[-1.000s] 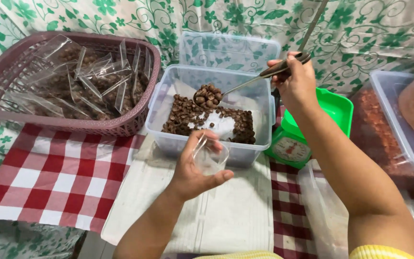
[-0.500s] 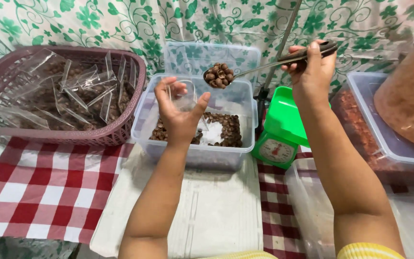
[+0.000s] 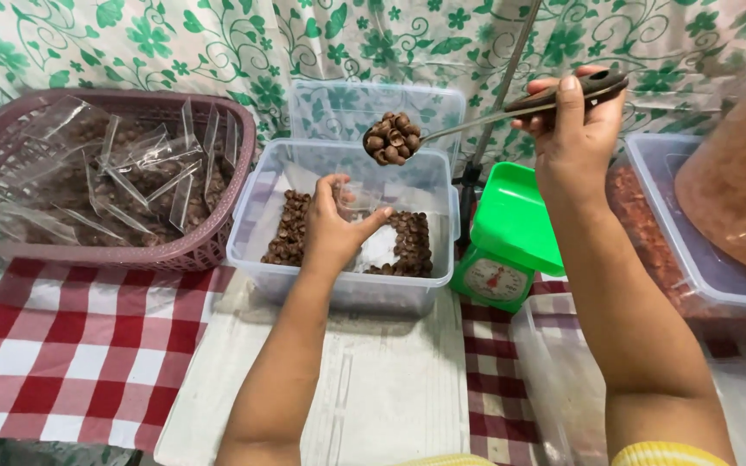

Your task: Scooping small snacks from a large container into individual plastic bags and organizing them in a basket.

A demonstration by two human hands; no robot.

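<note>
Spoon (image 3: 442, 131) — in right hand (image 3: 576, 129) grip, above tub (image 3: 252, 250).

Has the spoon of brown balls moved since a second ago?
Yes. The spoon has risen from inside the clear tub to above its far rim, held by the right hand.

Left hand (image 3: 331, 226) cupped low with fingers curled, right hand (image 3: 576, 121) raised, grip closed
</note>
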